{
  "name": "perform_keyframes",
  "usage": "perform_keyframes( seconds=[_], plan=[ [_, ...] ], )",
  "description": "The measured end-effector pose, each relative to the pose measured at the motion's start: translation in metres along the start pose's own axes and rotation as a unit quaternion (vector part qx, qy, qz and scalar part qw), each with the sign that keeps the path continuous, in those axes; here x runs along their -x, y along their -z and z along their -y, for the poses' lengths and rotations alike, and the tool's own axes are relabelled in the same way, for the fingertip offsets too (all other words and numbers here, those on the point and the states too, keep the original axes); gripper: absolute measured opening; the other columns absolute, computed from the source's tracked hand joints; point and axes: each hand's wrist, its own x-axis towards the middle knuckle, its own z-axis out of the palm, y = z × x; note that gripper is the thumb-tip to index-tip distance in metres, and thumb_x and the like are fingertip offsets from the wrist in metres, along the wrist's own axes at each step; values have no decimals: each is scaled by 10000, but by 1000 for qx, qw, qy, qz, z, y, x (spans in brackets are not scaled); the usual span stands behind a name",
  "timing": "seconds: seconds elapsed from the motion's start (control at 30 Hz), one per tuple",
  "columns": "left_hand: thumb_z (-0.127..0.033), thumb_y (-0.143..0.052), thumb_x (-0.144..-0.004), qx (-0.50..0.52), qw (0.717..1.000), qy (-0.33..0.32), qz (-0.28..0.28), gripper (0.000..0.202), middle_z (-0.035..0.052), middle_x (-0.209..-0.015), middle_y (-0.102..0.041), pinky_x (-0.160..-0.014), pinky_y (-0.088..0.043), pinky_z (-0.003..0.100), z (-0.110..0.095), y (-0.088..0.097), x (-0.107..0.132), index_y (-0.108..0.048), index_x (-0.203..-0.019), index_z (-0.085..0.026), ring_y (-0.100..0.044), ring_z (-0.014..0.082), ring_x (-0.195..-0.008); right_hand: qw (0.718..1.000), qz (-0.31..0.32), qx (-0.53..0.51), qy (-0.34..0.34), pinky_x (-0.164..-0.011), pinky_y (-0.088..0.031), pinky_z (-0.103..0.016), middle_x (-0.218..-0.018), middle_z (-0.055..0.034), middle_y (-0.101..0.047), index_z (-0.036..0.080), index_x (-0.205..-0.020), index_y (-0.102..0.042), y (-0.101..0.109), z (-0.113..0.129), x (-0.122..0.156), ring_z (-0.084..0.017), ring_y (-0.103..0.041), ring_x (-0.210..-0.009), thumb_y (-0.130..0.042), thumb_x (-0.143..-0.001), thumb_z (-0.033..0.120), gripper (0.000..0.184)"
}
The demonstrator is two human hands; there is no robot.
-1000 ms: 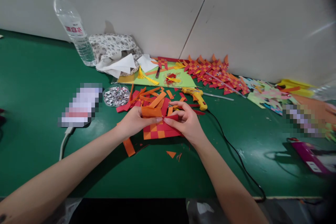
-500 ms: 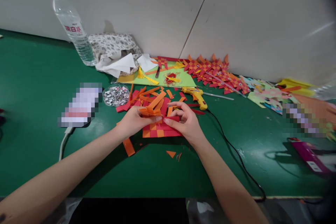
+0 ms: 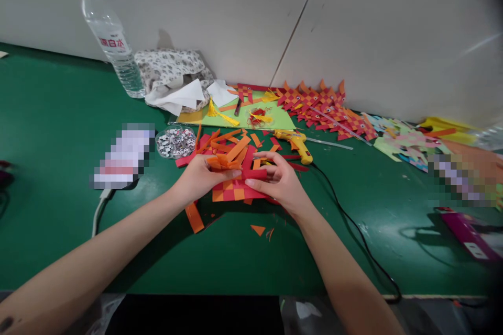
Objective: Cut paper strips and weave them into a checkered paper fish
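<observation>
Between my hands is a red and orange woven paper piece [image 3: 228, 192], with its checked lower part towards me. My left hand [image 3: 198, 179] is closed on its left side, thumb on top, with several orange paper strips [image 3: 226, 160] folded up above the thumb. My right hand [image 3: 278, 182] pinches a red paper strip [image 3: 254, 173] at the piece's right side. Fingertips of both hands are partly hidden by the paper. Loose orange and red strips [image 3: 238, 148] lie just beyond, and an orange strip [image 3: 194, 218] lies below my left hand.
A yellow glue gun [image 3: 295, 142] with a black cord lies right of my hands. A round box of googly eyes [image 3: 175, 141] and a phone [image 3: 124, 156] lie left. Behind are a water bottle [image 3: 113, 42], a tissue pouch [image 3: 173, 70] and woven paper fish [image 3: 322, 104].
The red strip at my right fingers now lies flatter across the woven piece and shows more of its face. The orange strips by my left thumb have tilted slightly. Both hands keep their hold.
</observation>
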Motion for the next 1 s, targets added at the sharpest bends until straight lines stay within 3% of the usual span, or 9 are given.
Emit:
perform_keyframes(
  seconds=[0.13,0.27,0.47,0.57,0.67,0.83,1.0],
  plan=[
    [-382,-780,-628,-12,1000,-12,-11,270,51,-907,-749,-743,-541,304,1,0,0,-754,-825,-200,-677,222,-839,1000,-9,15,-13,-713,-528,-330,-811,5,-686,254,-1082,-504,2,0,0,-173,-677,-744,-813,-586,320,588],
    [-341,-777,-633,-34,998,-43,-27,215,39,-839,-754,-770,-535,292,-2,0,-1,-756,-795,-201,-681,207,-815,999,10,-31,-20,-668,-544,-331,-746,21,-691,253,-1109,-482,3,0,-1,-172,-682,-676,-806,-595,300,609],
    [-338,-754,-660,-29,996,-69,-41,195,46,-882,-754,-821,-532,326,-2,0,-1,-749,-787,-191,-684,220,-847,999,-38,-28,9,-682,-552,-331,-734,21,-693,242,-1094,-510,4,2,-2,-164,-675,-668,-811,-588,306,592],
    [-362,-775,-632,-10,995,-60,-73,230,54,-875,-753,-833,-532,344,-1,1,-2,-740,-777,-187,-685,229,-855,999,0,-48,-24,-752,-557,-354,-842,-13,-714,240,-1107,-502,4,2,-2,-184,-697,-760,-820,-576,301,621],
    [-383,-794,-606,7,995,-49,-84,254,51,-859,-752,-833,-528,343,-2,0,-1,-737,-763,-192,-686,229,-852,997,30,-67,-38,-718,-572,-364,-810,-9,-714,236,-1135,-486,6,1,-2,-195,-705,-730,-824,-569,308,663],
    [-420,-788,-608,28,995,-29,-87,300,47,-878,-744,-769,-537,325,-2,-3,0,-725,-779,-181,-675,225,-839,996,-57,-62,11,-680,-569,-312,-705,31,-688,233,-1080,-525,6,1,-3,-155,-684,-644,-818,-586,325,582],
    [-407,-771,-642,77,991,-5,-107,314,48,-906,-734,-726,-532,304,2,-5,-1,-703,-837,-171,-666,193,-811,989,-70,-124,-26,-676,-587,-343,-790,1,-705,228,-1094,-484,-9,1,-1,-166,-682,-665,-822,-571,335,632]
  ],
)
